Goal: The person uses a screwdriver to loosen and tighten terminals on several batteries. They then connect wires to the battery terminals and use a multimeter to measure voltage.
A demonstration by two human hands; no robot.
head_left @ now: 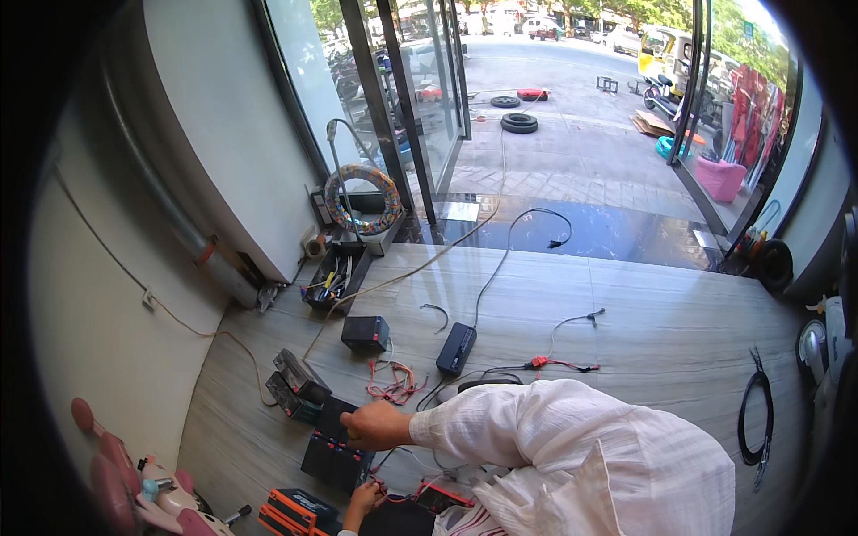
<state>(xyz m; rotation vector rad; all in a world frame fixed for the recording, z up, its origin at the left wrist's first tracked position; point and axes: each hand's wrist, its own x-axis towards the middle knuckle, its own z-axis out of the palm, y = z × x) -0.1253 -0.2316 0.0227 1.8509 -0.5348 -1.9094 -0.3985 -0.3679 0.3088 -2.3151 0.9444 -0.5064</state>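
Note:
My right hand (377,425), reaching in from a white sleeve (536,415), is closed at the edge of a black block-shaped battery (332,457) with red terminals. What its fingers hold, if anything, is hidden. Below it, my left hand (364,498) is closed with its fingertips together by a thin red lead (382,488); the exact thing in its grip is too small to make out. Beside my left hand lies a red-and-black device (442,497), partly covered by the sleeve. Orange-and-black batteries (295,514) stand at the lower left.
More batteries (299,384) (365,333) stand ahead, near tangled red wires (396,384). A black charger (457,348) trails its cord across the floor. A tool box (337,279) and patterned tyre (363,200) are by the glass door. A black cable (756,420) lies right.

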